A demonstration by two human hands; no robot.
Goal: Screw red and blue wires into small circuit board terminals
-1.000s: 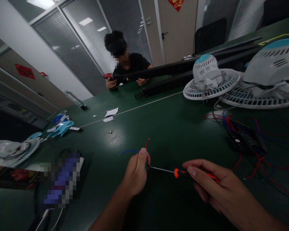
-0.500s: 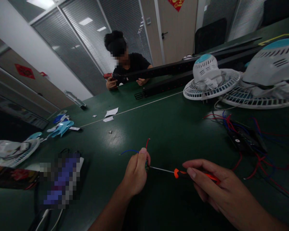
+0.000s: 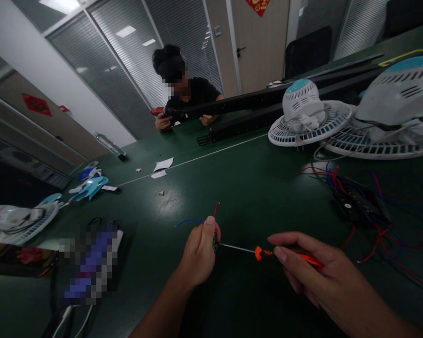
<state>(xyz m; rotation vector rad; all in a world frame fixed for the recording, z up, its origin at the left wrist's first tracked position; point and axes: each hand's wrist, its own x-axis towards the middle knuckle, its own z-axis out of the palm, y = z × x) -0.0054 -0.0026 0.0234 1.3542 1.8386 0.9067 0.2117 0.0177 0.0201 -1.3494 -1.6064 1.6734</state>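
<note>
Toward the near edge of the bench (image 3: 239, 183), the right hand (image 3: 315, 267) has its grip curled lightly round a screwdriver (image 3: 264, 253) with a ridged orange-and-black handle; the left hand (image 3: 199, 253) is closed on a small green board (image 3: 215, 242), largely hidden. The slim metal shaft meets the board's edge: an off-line push could skid it into the fingers or scratch the board. Beyond curve a thin blue wire (image 3: 190, 220) and red wire (image 3: 216, 210). Toward the right edge sits a round, slatted white plastic fan (image 3: 305, 110).
</note>
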